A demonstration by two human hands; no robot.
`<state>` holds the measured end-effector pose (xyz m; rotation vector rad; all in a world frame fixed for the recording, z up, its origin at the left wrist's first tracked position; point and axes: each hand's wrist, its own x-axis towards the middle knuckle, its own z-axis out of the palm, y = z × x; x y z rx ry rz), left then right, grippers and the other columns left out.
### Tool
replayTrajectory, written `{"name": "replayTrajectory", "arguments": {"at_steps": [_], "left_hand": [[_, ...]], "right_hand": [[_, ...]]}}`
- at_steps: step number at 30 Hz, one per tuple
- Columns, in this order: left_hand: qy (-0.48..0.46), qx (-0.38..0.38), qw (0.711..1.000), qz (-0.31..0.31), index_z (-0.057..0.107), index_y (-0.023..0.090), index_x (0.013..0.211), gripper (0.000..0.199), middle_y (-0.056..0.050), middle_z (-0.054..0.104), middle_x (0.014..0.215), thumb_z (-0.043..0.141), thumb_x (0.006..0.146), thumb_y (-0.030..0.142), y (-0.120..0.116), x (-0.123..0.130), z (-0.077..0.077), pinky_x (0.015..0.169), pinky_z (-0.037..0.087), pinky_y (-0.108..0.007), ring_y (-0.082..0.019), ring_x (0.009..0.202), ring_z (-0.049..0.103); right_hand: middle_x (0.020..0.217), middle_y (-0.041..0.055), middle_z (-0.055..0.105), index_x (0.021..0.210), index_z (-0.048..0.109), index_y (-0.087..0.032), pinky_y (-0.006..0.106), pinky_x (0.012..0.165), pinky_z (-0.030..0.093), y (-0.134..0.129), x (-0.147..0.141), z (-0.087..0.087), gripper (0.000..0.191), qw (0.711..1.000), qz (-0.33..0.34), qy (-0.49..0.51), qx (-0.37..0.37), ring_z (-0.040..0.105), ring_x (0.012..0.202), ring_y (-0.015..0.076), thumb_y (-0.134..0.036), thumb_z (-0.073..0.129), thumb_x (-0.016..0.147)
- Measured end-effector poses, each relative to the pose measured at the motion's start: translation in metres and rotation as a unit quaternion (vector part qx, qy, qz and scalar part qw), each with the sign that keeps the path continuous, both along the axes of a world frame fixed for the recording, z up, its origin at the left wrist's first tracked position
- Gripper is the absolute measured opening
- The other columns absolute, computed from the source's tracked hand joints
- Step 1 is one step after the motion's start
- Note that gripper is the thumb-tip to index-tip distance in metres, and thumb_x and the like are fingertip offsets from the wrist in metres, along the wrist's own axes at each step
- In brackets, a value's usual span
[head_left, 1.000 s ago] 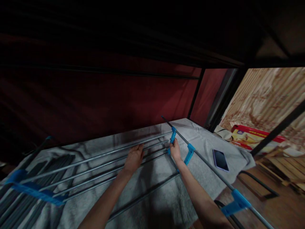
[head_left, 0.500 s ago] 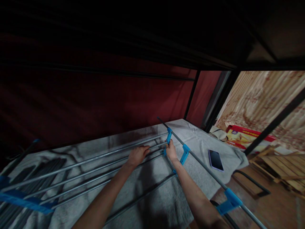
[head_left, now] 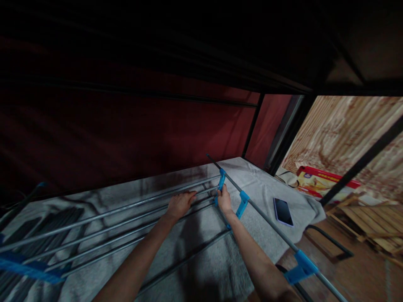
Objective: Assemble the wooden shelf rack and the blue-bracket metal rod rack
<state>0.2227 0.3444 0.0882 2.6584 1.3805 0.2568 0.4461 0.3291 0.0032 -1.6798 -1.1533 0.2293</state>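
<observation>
My left hand [head_left: 180, 204] is closed around a grey metal tube [head_left: 206, 191], one of several parallel tubes of a rack frame. Just to its right, my right hand [head_left: 224, 200] grips a blue plastic connector [head_left: 222, 181], at the spot where that tube's end meets it. My fingers hide the exact joint. A long metal pole [head_left: 267, 220] runs past the right hand and carries more blue connectors [head_left: 242, 204]. At the far left the tubes reach a blue plastic bar [head_left: 30, 267].
Loose dark tubes [head_left: 59, 228] lie bundled on the left of the grey cloth [head_left: 252, 176]. A phone [head_left: 283, 211] lies right of the pole. Black metal posts [head_left: 253, 123] and a low dark surface overhead frame the space. A wooden slatted piece [head_left: 371, 220] stands at right.
Both hands keep their grips. The whole view has shifted slightly, with the rack, phone and hands appearing a little further left.
</observation>
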Motion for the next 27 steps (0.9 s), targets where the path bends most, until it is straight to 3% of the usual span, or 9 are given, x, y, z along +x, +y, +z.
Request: {"name": "replayTrajectory", "arguments": {"at_steps": [18,27], "left_hand": [[-0.001,-0.003,1.0,-0.015,0.058,0.029,0.127,0.042,-0.007,0.07,0.118,0.029,0.098,0.039,0.0031,-0.0005,-0.003,0.088,0.049,-0.036,-0.025,0.107,0.065],[-0.003,-0.019,1.0,-0.017,0.059,0.03,0.125,0.041,-0.007,0.071,0.114,0.03,0.097,0.04,0.0029,-0.0004,-0.0001,0.087,0.048,-0.035,-0.024,0.104,0.066]], "right_hand": [[0.087,0.0051,0.064,0.11,0.049,-0.02,0.029,0.074,0.046,-0.0031,-0.0006,0.002,0.028,1.0,0.011,-0.019,-0.005,0.06,0.078,0.0192,-0.02,0.04,0.084],[0.093,0.0092,0.065,0.118,0.05,-0.017,0.03,0.075,0.046,-0.0044,-0.0039,0.0019,0.036,1.0,0.001,-0.02,-0.005,0.061,0.083,0.0209,-0.02,0.039,0.084]]}}
